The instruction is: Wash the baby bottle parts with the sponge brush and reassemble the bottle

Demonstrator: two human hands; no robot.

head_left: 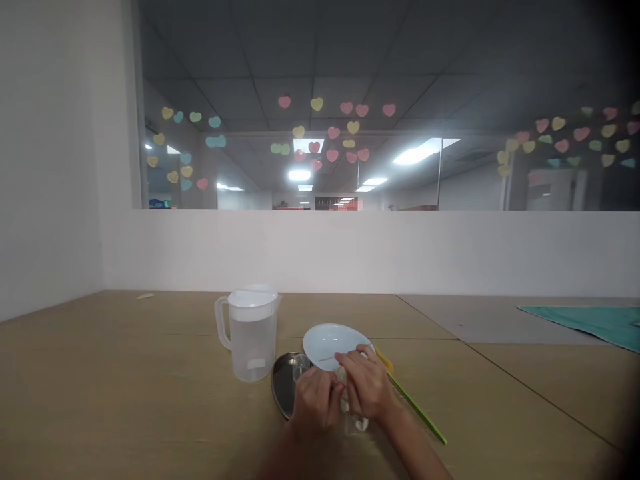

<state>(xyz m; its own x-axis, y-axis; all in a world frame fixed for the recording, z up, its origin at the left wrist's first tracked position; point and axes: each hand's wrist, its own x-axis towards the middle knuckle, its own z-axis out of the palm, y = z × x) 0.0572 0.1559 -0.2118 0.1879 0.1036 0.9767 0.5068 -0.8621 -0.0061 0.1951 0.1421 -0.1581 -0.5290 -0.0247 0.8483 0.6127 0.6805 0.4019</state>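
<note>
Close together at the table's near middle, my left hand (315,400) and my right hand (369,383) both have their fingers closed. Between them shows a small pale, whitish thing (344,401), mostly hidden by the fingers, so its kind is unclear. Below it is a clear item with a white curved part (361,424). Just beyond the hands sits a shallow white bowl (327,339). A dark round metal tray (283,387) lies to the left, partly behind my left hand, with a small clear cup (301,367) on it.
A translucent lidded pitcher (253,347) stands left of the tray. Right of my hands lie a long green stick (420,410) and a yellow utensil (384,360). A teal cloth (590,320) is at the far right. Behind the wooden table (150,387) rises a white wall (350,253) with a window.
</note>
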